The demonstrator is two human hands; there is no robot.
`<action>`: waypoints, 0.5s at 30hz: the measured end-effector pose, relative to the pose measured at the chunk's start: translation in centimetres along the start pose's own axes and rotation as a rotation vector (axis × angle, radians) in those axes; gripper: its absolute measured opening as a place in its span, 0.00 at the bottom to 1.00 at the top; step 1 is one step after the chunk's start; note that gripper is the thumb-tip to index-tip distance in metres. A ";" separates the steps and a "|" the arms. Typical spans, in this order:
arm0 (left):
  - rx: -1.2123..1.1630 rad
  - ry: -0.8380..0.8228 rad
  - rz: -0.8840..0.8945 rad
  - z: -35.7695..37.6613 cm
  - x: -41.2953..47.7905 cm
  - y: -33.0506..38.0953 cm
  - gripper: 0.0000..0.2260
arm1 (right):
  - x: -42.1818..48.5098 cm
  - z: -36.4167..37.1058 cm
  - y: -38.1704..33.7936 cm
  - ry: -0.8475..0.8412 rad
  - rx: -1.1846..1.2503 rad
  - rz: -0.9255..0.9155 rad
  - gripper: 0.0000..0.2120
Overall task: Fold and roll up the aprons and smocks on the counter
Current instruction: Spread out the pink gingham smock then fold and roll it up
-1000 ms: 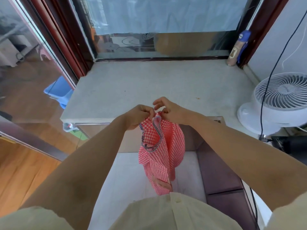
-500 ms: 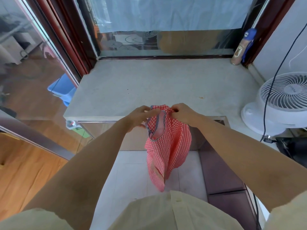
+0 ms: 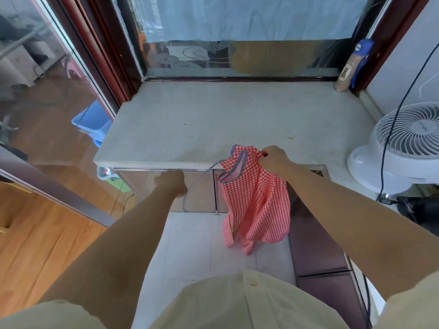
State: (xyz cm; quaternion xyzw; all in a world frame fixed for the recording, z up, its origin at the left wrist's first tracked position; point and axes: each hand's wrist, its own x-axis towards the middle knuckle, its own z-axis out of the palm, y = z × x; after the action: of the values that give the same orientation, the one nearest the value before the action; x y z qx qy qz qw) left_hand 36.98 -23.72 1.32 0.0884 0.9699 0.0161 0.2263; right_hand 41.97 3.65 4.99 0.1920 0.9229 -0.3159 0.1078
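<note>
The grey stone desk fills the middle of the view, with a white fan standing at its right end. The red checked apron is not on it. It hangs in the air in front of the desk's near edge, bunched and twisted, its hem dangling toward the tiled floor. The right hand pinches the striped top edge, fingers curled tight on the cloth. The left hand is out to the side, lower and blurred. Whether it grips anything I cannot tell, though the thin strap trails from the apron toward it. The step looks like opening the apron out before laying it down. To do it well, find the opposite top corner, pull the edge taut between both hands, let the folds drop straight, then lower it flat on the desk with the straps tucked inside
</note>
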 end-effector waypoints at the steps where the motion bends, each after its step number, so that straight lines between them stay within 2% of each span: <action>1: -0.116 0.080 0.076 0.0 0.1 0.5 0.15 | -0.1 0.0 -0.2 -0.009 0.010 -0.011 0.09; 3: -0.397 0.243 0.284 -0.2 -0.1 2.0 0.12 | -0.3 0.1 -0.6 -0.041 0.026 -0.042 0.07; 5: -0.465 0.316 0.403 -0.6 -0.5 3.7 0.05 | -0.5 0.1 -0.9 -0.061 0.029 -0.069 0.06; 9: -0.249 0.192 0.366 -0.7 -0.7 5.4 0.14 | -0.6 0.3 -1.0 -0.068 0.089 -0.067 0.06; 13: -0.160 0.269 0.334 -0.2 -1.2 6.4 0.20 | -0.9 0.0 -0.8 -0.081 0.119 -0.064 0.08; 15: -0.119 0.260 0.329 -0.3 -1.6 6.9 0.18 | -1.0 -0.2 -0.7 -0.103 0.131 -0.071 0.06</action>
State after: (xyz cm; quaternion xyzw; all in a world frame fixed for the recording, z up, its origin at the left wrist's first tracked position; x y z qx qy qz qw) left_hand 39.35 -17.24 2.77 0.2291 0.9608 0.1212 0.0983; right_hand 42.59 2.95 5.85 0.1493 0.8996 -0.3888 0.1313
